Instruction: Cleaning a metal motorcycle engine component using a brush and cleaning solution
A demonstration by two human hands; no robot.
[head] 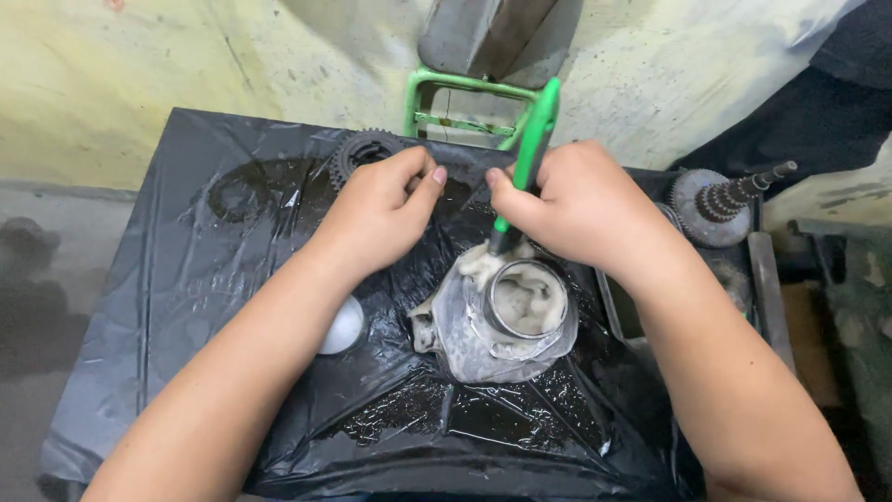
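Green brush (531,149) gripped in right hand (581,209), bristles on foamy metal part (506,321); left hand (376,218) curled, contents unclear.

Both bare forearms reach forward and angle inward. The left hand (376,214) is curled, thumb pressed toward the fingertips. The right hand (581,204) is fisted, knuckles up, thumb pointing down.

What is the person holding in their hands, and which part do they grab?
The right hand grips a green-handled brush low on its handle, bristle end in the foamy metal part. Whether the left hand holds anything cannot be told.
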